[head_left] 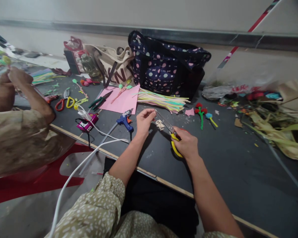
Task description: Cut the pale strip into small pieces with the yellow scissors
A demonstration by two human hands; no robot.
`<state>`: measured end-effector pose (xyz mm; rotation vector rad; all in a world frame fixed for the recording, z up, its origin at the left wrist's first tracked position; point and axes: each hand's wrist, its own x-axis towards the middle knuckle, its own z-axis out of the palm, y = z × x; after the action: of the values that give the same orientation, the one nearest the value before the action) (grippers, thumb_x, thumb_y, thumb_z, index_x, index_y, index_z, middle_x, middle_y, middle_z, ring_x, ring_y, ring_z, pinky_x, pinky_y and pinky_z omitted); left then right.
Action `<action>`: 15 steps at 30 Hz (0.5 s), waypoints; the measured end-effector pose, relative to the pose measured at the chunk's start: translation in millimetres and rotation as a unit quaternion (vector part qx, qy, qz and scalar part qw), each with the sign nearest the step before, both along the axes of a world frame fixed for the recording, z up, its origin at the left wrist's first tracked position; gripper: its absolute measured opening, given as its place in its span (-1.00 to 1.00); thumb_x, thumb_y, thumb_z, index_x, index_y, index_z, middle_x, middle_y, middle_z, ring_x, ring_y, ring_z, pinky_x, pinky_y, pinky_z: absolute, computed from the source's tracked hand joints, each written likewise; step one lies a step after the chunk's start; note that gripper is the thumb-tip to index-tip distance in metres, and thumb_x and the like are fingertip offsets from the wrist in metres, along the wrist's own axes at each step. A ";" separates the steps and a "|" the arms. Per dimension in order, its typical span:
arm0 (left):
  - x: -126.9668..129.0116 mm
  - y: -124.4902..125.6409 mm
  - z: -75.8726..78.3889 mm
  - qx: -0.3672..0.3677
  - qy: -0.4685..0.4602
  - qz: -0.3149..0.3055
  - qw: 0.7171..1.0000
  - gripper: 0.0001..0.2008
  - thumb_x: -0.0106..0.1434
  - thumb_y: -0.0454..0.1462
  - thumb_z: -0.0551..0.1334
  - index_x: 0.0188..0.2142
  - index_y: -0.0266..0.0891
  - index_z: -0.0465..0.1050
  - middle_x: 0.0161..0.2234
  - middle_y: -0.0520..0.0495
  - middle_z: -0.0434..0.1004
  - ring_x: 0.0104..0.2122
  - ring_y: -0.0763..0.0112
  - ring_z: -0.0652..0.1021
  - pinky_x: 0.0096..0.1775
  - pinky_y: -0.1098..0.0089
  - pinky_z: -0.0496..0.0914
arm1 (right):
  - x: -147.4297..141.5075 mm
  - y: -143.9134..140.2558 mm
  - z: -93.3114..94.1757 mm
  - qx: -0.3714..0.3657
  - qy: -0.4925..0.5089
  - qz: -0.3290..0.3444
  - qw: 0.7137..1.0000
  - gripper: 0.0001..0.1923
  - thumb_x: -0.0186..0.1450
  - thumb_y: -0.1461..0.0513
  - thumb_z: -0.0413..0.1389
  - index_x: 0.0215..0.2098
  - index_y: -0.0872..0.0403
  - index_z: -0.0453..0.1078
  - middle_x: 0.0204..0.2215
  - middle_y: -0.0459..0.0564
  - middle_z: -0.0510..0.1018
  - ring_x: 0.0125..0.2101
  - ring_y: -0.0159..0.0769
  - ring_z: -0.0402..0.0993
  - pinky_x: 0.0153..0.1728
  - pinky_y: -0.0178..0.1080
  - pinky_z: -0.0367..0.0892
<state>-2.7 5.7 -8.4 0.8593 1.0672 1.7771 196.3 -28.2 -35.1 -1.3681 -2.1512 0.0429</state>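
My right hand [188, 142] is wrapped round the handles of a pair of scissors [175, 148] with a yellow and a red loop. The blades reach up and left, with their tips close to the fingers of my left hand [144, 123]. Thumb and forefinger of that left hand are pinched together; what they hold is too small to make out. Below the blades lies a small heap of short pale cut pieces [160, 124] on the dark table [161, 168]. A blue glue gun [125, 121] lies left of my left hand.
Behind my hands are striped fuzzy stems [164, 100], pink paper [125, 101] and a dotted navy bag [161, 66]. Red pompom flowers [200, 114] lie to the right, dry husks [280, 132] farther off. A white cable [72, 178] crosses the table edge. Another person's hands [17, 77] work at left.
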 end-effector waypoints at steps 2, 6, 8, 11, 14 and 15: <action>-0.1 -0.2 0.6 -0.002 -0.013 -0.009 1.000 -0.79 -0.01 -0.18 0.42 -0.39 -0.23 0.56 -0.49 0.04 0.48 -0.50 0.53 0.44 -0.45 0.49 0.38 | 1.0 0.4 0.2 0.003 -0.004 0.000 1.000 -0.61 0.19 0.24 0.09 0.00 -0.02 0.46 -0.23 -0.07 0.63 -0.30 -0.36 0.53 -0.34 -0.36 0.31; 0.8 -0.6 2.5 -0.011 -0.031 -0.015 0.999 -0.78 -0.05 -0.20 0.44 -0.40 -0.23 0.56 -0.52 0.06 0.49 -0.53 0.54 0.45 -0.47 0.48 0.38 | 0.3 0.2 2.2 0.007 -0.001 -0.006 1.000 -0.60 0.18 0.23 0.10 0.00 -0.01 0.46 -0.27 -0.07 0.63 -0.32 -0.35 0.53 -0.35 -0.36 0.31; 1.4 -0.8 3.4 -0.017 -0.035 -0.017 0.999 -0.77 -0.07 -0.20 0.45 -0.40 -0.24 0.57 -0.52 0.05 0.51 -0.54 0.54 0.46 -0.47 0.47 0.38 | -1.0 0.1 2.8 0.004 0.008 -0.004 1.000 -0.62 0.19 0.24 0.08 -0.02 0.00 0.47 -0.28 -0.07 0.63 -0.32 -0.35 0.53 -0.34 -0.36 0.31; 1.8 -1.1 4.4 -0.026 -0.050 -0.032 0.998 -0.75 -0.06 -0.19 0.45 -0.39 -0.25 0.57 -0.48 0.03 0.53 -0.52 0.54 0.49 -0.46 0.47 0.39 | -2.0 0.6 3.4 -0.003 0.036 -0.011 0.999 -0.63 0.19 0.25 0.07 -0.04 0.00 0.47 -0.30 -0.07 0.62 -0.33 -0.35 0.53 -0.33 -0.36 0.32; 1.4 -1.4 5.6 -0.025 -0.082 -0.056 0.995 -0.72 -0.07 -0.20 0.47 -0.35 -0.25 0.56 -0.43 0.01 0.56 -0.48 0.53 0.52 -0.41 0.47 0.42 | -1.3 1.9 4.5 -0.013 0.049 -0.034 0.998 -0.58 0.17 0.23 0.09 0.02 -0.02 0.42 -0.28 -0.08 0.61 -0.31 -0.33 0.53 -0.32 -0.33 0.34; 1.2 -1.5 6.1 -0.024 -0.091 -0.064 0.993 -0.71 -0.07 -0.21 0.47 -0.33 -0.25 0.56 -0.42 0.00 0.56 -0.47 0.52 0.53 -0.40 0.47 0.43 | -0.8 2.4 5.0 -0.016 0.043 -0.037 0.998 -0.55 0.17 0.22 0.10 0.05 -0.02 0.40 -0.26 -0.08 0.60 -0.29 -0.31 0.53 -0.32 -0.31 0.34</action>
<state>-1.5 4.1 -2.3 0.7067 0.9114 1.6806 195.5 -25.8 -30.2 -1.4378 -2.0348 0.1063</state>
